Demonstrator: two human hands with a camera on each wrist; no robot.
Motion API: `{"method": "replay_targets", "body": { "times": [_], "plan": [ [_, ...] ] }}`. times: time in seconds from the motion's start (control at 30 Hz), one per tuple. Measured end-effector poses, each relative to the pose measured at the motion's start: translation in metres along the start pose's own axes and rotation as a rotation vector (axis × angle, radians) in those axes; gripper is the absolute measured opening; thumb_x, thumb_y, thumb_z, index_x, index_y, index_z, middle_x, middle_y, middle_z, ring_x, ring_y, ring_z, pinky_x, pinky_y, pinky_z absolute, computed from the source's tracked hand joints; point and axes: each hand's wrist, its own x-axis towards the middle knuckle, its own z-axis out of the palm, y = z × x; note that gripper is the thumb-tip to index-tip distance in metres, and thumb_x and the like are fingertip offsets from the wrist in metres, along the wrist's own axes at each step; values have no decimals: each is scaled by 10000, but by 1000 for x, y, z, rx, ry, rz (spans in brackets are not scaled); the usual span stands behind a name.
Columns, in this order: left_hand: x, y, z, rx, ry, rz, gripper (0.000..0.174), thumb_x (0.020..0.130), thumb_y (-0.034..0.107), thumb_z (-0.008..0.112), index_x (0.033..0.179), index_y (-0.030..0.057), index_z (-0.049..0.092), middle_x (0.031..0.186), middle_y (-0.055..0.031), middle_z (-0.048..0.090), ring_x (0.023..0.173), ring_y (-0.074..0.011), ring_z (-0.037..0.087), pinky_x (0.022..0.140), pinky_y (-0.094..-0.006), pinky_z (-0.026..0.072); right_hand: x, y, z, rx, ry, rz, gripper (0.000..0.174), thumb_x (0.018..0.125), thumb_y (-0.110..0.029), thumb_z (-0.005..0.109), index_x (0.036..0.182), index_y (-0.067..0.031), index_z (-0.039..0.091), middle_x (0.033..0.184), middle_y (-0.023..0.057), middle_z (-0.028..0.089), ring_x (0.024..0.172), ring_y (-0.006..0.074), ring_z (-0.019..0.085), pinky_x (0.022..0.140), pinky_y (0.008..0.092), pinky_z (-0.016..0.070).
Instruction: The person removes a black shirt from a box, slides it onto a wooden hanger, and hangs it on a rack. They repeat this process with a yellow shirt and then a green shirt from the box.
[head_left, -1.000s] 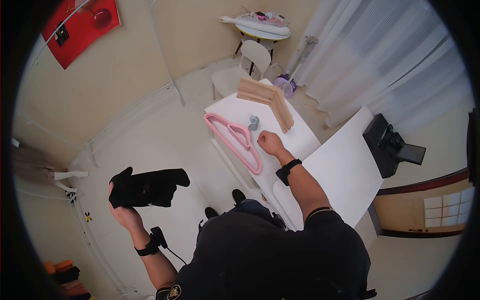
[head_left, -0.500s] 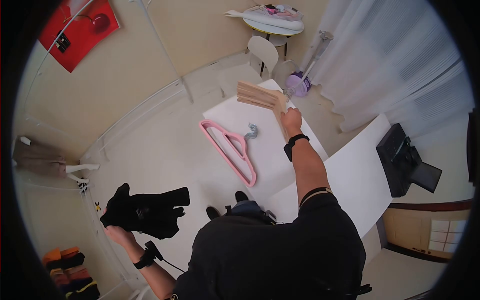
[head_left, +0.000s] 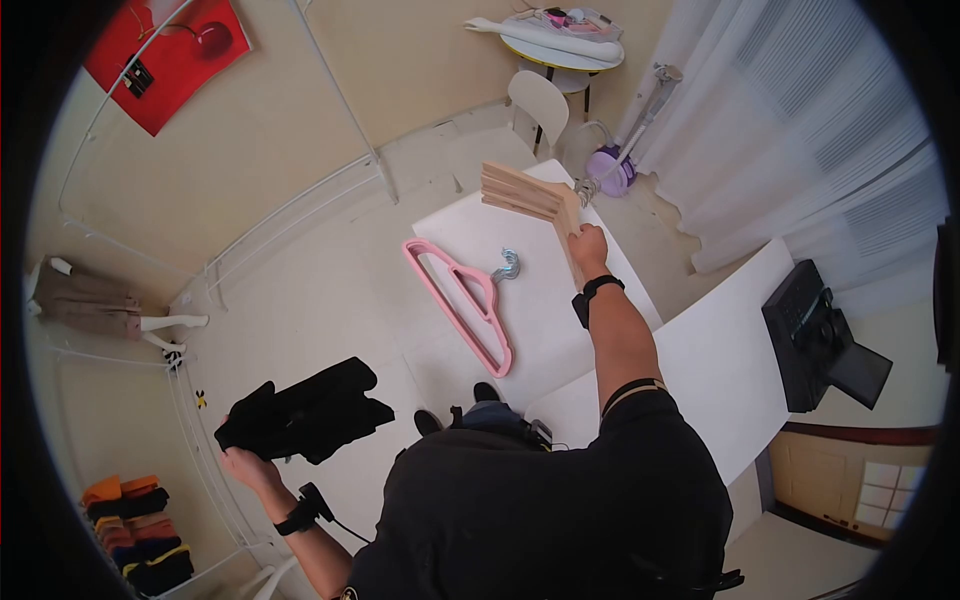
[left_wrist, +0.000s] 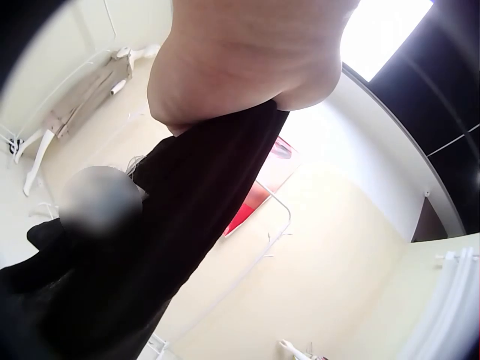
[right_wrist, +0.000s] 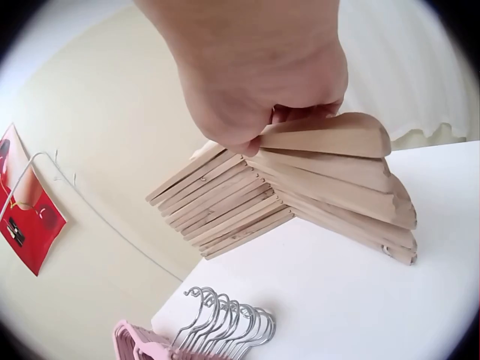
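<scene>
My left hand (head_left: pixel 250 470) grips one end of a black garment (head_left: pixel 310 412), which hangs out in front of it over the floor. Dark cloth (left_wrist: pixel 187 202) drops from beneath the fingers in the left wrist view, hiding the fingertips. On the white table, my right hand (head_left: pixel 590 248) holds the uppermost of a stack of wooden hangers (head_left: pixel 525 192). Seen from the right wrist, its thumb and fingers (right_wrist: pixel 247 146) close on the top hanger (right_wrist: pixel 322 140), with several more fanned out below. Beside that stack lie nested pink hangers (head_left: pixel 448 309) with metal hooks (right_wrist: pixel 232 322).
A second white table (head_left: pixel 690 370) carries a black machine with a screen (head_left: pixel 815 330). Past the hangers stand a purple-based steamer (head_left: pixel 610 172), a white chair (head_left: pixel 540 105) and a curtain (head_left: pixel 780 130). To the left are a rail rack (head_left: pixel 375 165) and folded clothes (head_left: pixel 140 530).
My right hand has moved from beside the pink hangers to the wooden stack and taken hold of the top hanger. My left hand still holds the garment, now somewhat lower in view.
</scene>
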Motion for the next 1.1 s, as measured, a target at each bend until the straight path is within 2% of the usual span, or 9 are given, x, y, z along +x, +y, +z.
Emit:
{"method": "replay_targets", "body": {
  "times": [0.53, 0.63, 0.7, 0.73, 0.8, 0.9, 0.97, 1.03, 1.1],
  "plan": [
    [-12, 13, 19, -21, -15, -15, 332, 931, 157, 412, 1161, -42, 547, 1064, -154, 621, 941, -235, 621, 840, -326, 497, 1, -40, -41, 144, 113, -119, 280, 737, -209, 618, 912, 4, 665, 884, 219, 636, 817, 357, 617, 764, 416, 496],
    [-11, 16, 16, -18, -15, 36, 283, 928, 148, 414, 1110, -20, 552, 1035, -124, 611, 930, -209, 606, 825, -314, 492, -8, -67, -60, 346, 161, -229, 286, 762, -143, 597, 1003, 8, 625, 834, 167, 623, 722, 300, 605, 710, 374, 499],
    [-9, 19, 19, -85, -17, 60, 188, 920, 135, 414, 1034, 23, 513, 970, -70, 570, 904, -168, 570, 795, -291, 479, -16, -88, -65, 1047, 112, -261, 346, 796, -75, 552, 1131, 1, 517, 807, 106, 569, 683, 227, 577, 662, 344, 492],
    [-9, 21, 19, -84, -4, 58, 188, 920, 135, 414, 1034, 23, 513, 970, -70, 570, 904, -168, 570, 795, -291, 479, -24, -98, -73, 1046, 99, -267, 346, 796, -75, 552, 1131, 1, 517, 807, 106, 569, 683, 227, 577, 662, 344, 492],
    [-9, 25, 17, -98, -64, 72, 177, 914, 129, 403, 1046, 37, 478, 975, -68, 546, 898, -170, 563, 790, -290, 476, -65, -135, -114, 1466, -465, -250, 378, 818, -22, 510, 1184, -17, 414, 823, 75, 527, 688, 178, 556, 632, 329, 480],
    [-6, 27, 20, 142, -143, 105, 130, 882, 76, 394, 986, 52, 468, 893, -37, 525, 833, -127, 520, 710, -253, 452, -106, -168, -123, 1628, -738, -206, 324, 829, -42, 508, 1141, -36, 424, 834, 92, 533, 681, 190, 534, 628, 329, 464],
    [-4, 28, 21, 538, -145, 469, 46, 864, 26, 444, 859, 25, 490, 777, -4, 461, 690, -85, 412, 610, -218, 375, -133, -183, -110, 1744, -820, -174, 303, 846, -80, 502, 1138, -46, 428, 831, 90, 527, 673, 185, 515, 625, 322, 450],
    [-10, 46, 34, 663, -128, 464, 48, 831, 49, 538, 842, 18, 503, 637, -54, 482, 593, -121, 441, 556, -269, 400, -152, -195, -87, 1862, -893, -109, 282, 876, -160, 483, 1136, -65, 436, 821, 84, 512, 662, 176, 480, 615, 310, 422],
    [-15, 60, 45, 790, -111, 489, 108, 821, 87, 573, 779, 16, 504, 586, -149, 494, 503, -257, 465, 519, -313, 414, -172, -211, -74, 1838, -954, -120, 303, 910, -278, 472, 1128, -71, 437, 798, 67, 489, 653, 158, 449, 599, 298, 388]
  ]
}}
